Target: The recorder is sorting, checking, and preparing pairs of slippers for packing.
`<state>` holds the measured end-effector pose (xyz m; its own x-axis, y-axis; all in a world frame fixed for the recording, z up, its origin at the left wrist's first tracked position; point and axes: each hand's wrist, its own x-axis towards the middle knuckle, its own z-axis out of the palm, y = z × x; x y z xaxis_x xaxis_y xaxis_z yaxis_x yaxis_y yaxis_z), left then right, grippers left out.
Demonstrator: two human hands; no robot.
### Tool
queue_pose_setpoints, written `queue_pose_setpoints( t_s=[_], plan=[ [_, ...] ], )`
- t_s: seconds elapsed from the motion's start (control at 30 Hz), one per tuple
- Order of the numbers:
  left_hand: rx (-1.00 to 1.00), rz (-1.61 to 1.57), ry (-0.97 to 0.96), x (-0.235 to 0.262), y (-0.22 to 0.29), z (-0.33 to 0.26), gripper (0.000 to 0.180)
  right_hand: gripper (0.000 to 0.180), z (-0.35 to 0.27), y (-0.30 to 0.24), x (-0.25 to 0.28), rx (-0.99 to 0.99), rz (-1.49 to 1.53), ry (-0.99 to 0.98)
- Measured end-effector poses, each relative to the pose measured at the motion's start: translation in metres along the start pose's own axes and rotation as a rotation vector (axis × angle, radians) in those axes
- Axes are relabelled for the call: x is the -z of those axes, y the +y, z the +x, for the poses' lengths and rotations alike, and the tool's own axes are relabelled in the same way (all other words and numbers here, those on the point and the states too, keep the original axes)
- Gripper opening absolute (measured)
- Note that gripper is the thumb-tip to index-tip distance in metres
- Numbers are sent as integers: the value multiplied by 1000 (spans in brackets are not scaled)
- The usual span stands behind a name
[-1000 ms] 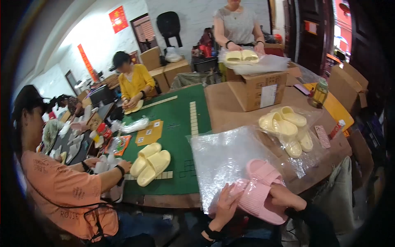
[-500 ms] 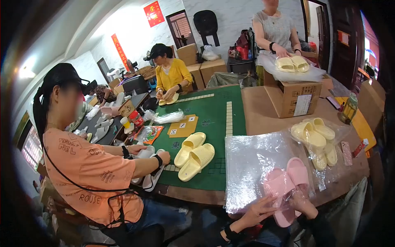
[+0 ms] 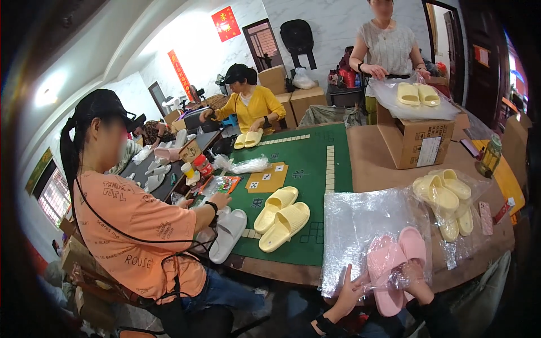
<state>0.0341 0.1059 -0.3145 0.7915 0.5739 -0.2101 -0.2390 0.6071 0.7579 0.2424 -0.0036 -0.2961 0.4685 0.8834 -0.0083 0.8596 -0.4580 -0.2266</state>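
Note:
A pair of pink slippers (image 3: 389,304) lies at the front right edge of the table, partly inside a clear plastic bag (image 3: 375,225). My right hand (image 3: 416,283) is curled round the near part of the right slipper, with plastic film over some of its fingers. Left of the slippers, my left hand (image 3: 348,296) has its fingers spread, close to the bag's near edge; it holds nothing that I can see. Right of the bag, two pairs of yellow slippers (image 3: 442,194) rest in clear film.
More yellow slippers (image 3: 283,226) sit on the green mat (image 3: 304,250). At left a co-worker in an orange shirt (image 3: 135,225) is beside grey slippers (image 3: 228,236). Two other people work across the table. A cardboard box (image 3: 414,141), a bottle (image 3: 492,152) and a phone (image 3: 486,218) stand or lie right.
The whole view has shifted slightly, moving the scene rightward. My left hand's fingers have come off the pink slipper and spread; the right hand stays on it. The orange-shirted co-worker's hands moved off the grey slippers.

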Motion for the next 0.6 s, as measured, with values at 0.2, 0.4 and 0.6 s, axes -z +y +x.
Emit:
queue_pose_setpoints(
  t_s=[0.2,0.4,0.6],
  plan=[
    [148,-88,-22,15,-12,8,44,38,7,-35,20,-111,82,86],
    [215,-254,45,19,-30,16,38,43,16,-42,12,-262,338,80],
    [254,-260,63,22,-35,19,40,48,7,-52,26,-50,486,133]
  ],
)
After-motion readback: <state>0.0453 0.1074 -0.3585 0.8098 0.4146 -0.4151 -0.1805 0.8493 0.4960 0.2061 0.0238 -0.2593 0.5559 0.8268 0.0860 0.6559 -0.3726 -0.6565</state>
